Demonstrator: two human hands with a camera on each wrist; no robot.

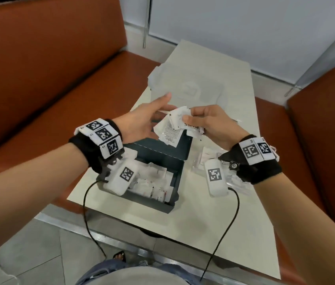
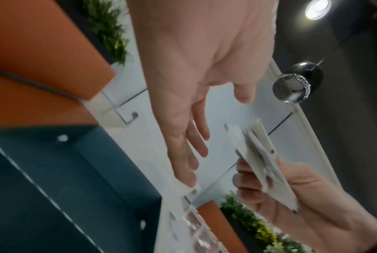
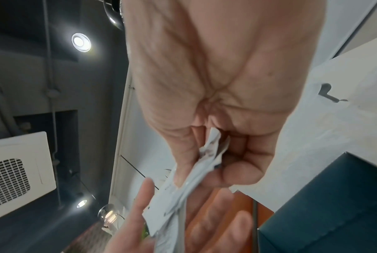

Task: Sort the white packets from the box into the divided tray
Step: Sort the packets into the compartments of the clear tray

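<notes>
Both wrists raised above dark box point(image 1: 158, 161) near desk's point(image 1: 214, 219) left edge. Right hand point(image 1: 214, 122) pinching fanned bunch of white packets point(image 1: 172, 128), long axes slanting down-left, over box's raised flap. Left hand point(image 1: 144, 118) spread, fingers straight, cupped beside bunch; contact unclear. More packets in box. Clear divided tray point(image 1: 199, 161) under right wrist, by right edge.

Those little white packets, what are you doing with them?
A person is sorting them. The right hand grips a small bunch of white packets above the open dark box, which still has many more packets inside. The left hand is open beside the bunch, fingers straight, reaching towards it. A clear divided tray sits on the table to the right of the box, mostly hidden under the right wrist, with at least one packet in it.
</notes>
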